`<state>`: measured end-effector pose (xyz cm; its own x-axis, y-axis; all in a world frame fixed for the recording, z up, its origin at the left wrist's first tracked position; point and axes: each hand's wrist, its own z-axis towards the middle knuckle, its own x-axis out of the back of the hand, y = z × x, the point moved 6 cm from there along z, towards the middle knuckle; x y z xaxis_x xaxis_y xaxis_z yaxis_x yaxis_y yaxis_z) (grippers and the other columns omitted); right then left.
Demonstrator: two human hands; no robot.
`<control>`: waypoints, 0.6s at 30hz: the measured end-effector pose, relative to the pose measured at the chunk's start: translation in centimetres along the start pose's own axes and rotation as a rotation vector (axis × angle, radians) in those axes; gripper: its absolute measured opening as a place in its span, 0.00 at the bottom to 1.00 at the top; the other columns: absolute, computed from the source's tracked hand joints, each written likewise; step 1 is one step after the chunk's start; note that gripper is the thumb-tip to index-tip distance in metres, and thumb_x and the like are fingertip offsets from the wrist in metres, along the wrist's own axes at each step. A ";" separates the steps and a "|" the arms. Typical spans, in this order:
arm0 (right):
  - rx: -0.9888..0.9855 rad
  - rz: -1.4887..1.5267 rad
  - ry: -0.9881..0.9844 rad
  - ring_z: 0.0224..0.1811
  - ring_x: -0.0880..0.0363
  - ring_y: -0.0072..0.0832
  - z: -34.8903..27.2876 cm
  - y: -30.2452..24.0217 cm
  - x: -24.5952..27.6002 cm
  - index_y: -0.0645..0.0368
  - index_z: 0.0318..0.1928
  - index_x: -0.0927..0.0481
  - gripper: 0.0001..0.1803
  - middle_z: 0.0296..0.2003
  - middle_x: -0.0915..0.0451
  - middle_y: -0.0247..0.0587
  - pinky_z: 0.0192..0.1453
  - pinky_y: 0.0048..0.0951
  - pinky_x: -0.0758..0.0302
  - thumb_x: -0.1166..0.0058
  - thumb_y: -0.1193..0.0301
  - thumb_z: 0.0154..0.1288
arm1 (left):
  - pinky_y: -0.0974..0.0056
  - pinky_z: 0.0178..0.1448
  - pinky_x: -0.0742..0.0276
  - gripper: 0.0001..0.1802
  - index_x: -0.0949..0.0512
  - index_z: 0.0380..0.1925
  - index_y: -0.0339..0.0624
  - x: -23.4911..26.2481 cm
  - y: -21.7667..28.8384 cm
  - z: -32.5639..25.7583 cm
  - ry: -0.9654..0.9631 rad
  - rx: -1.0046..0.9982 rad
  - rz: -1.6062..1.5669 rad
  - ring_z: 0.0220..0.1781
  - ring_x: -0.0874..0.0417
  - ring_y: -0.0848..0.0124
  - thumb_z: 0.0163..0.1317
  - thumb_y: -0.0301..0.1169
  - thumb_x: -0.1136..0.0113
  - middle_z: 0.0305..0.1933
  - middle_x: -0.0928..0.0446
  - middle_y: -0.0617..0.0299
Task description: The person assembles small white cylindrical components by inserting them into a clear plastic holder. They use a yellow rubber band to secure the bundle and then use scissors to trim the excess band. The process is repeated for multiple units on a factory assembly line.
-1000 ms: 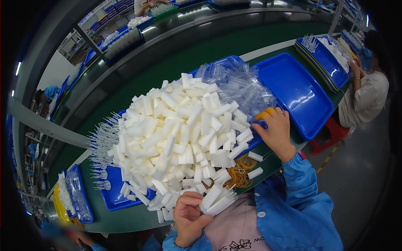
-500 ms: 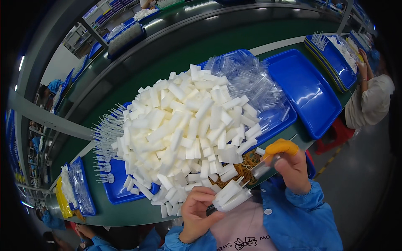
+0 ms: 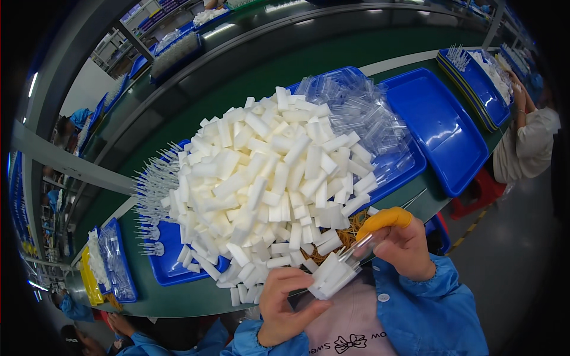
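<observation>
My left hand (image 3: 284,310) grips a small assembly of white foam blocks (image 3: 332,279) with thin clear prongs sticking out of its upper end. Orange finger cots cover fingers of my right hand (image 3: 409,246), which pinches a clear plastic tube (image 3: 364,244). The tube's lower end is at the tips of the prongs; whether it has slipped over one cannot be made out. Just beyond both hands is a big heap of white foam pieces (image 3: 267,172). Brown rubber bands (image 3: 350,230) lie partly hidden between the heap and my right hand.
Behind the heap, a blue tray (image 3: 409,172) holds many clear tubes (image 3: 368,110). Another blue tray (image 3: 439,133) sits to its right, with tweezers (image 3: 414,199) nearer me. Pronged pieces (image 3: 155,199) stand at the left. A co-worker (image 3: 528,139) works at the far right.
My right hand has moved left and slightly down, bringing the clear tube to the prongs. The foam assembly in my left hand has shifted slightly right. The whole view has shifted a little.
</observation>
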<state>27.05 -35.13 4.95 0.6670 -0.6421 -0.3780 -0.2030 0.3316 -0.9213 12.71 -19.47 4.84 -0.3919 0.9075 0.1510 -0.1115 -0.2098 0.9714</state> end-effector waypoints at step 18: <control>0.231 -0.380 -0.018 0.41 0.20 0.31 -0.6 -1.8 -0.9 0.65 0.42 0.20 0.13 0.39 0.19 0.43 0.48 0.30 0.25 0.39 0.76 0.56 | 0.64 0.50 0.25 0.28 0.22 0.47 0.35 -1.0 0.1 0.5 -0.083 -0.024 0.098 0.48 0.25 0.66 0.42 0.23 0.27 0.46 0.33 0.55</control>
<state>26.35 -35.51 6.87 0.6761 -0.7367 -0.0127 0.2235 0.2215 -0.9492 13.61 -20.23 4.85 -0.3253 0.9090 0.2605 -0.0984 -0.3065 0.9468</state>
